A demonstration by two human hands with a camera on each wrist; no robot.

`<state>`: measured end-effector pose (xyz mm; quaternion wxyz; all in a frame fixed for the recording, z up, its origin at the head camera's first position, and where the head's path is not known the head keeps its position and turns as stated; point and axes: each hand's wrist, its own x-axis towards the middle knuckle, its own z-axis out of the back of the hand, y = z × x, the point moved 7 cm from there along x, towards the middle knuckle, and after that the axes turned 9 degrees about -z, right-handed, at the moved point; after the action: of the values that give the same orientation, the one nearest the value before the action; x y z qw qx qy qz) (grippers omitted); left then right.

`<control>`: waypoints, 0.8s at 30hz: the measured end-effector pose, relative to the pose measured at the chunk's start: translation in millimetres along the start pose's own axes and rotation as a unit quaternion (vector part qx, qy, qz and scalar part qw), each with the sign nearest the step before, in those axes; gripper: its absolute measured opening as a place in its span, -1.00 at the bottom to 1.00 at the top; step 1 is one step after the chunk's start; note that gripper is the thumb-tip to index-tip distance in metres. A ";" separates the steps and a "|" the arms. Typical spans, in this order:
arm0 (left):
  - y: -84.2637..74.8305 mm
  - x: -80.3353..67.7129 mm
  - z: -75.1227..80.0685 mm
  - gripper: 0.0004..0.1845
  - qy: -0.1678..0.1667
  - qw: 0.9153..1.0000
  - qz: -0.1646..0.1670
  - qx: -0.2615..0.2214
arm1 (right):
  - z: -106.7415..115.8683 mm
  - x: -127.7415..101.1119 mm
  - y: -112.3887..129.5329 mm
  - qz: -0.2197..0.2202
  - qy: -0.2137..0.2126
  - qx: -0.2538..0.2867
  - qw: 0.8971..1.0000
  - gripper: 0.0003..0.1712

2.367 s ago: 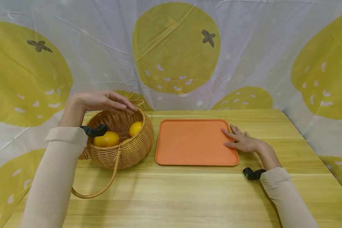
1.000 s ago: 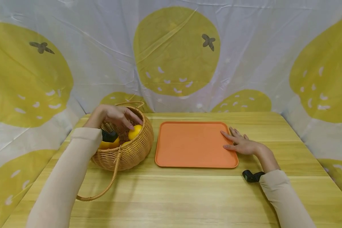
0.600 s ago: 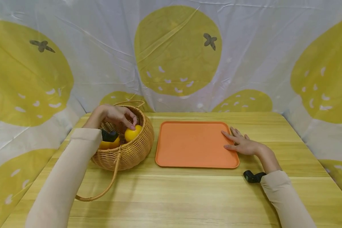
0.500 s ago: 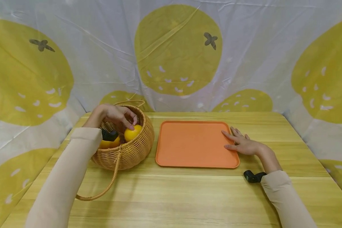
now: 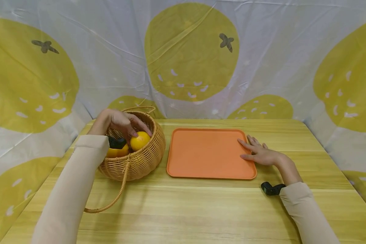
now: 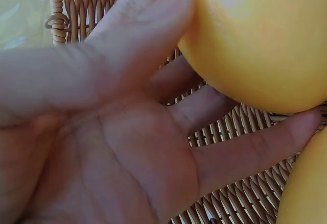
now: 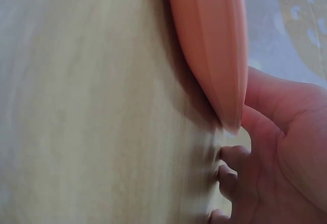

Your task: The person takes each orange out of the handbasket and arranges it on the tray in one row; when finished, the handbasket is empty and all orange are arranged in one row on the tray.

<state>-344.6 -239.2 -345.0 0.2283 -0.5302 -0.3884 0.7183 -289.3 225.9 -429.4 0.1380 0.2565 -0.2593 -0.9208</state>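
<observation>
Left hand (image 5: 121,122) is reaching down inside the wicker basket (image 5: 143,165), thumb and fingers curling round a yellow fruit (image 5: 140,141); fruit is sitting within the basket, toward its right wall. Second yellow fruit (image 5: 117,152) is lying beside it, partly hidden under the left wrist's black device (image 5: 117,143). Basket's front handle (image 5: 121,191) is drooping toward the tabletop (image 5: 201,210). Right hand (image 5: 260,153) is spreading its fingers, thumb and index resting over the right rim of an orange tray (image 5: 207,154), other fingertips touching wood outside it. Fruit-patterned cloth (image 5: 265,51) is hanging behind.
</observation>
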 end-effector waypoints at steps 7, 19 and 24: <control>4.8 2.8 0.8 -0.66 -0.049 0.998 0.037 0.010 | -0.5 0.2 0.0 0.001 0.002 0.002 1.000 -0.06; 5.4 1.3 0.1 -0.49 -0.034 0.998 0.055 0.027 | -1.2 -1.1 0.9 0.004 -0.001 0.001 1.000 -0.06; 5.4 2.5 -0.8 -0.53 -0.048 0.997 0.061 0.029 | -1.0 -0.8 0.9 0.005 -0.001 0.000 1.000 -0.07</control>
<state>-344.3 -240.3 -350.9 0.1805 -0.5110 -0.3449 0.7664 -287.9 225.1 -429.3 0.1427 0.2544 -0.2604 -0.9204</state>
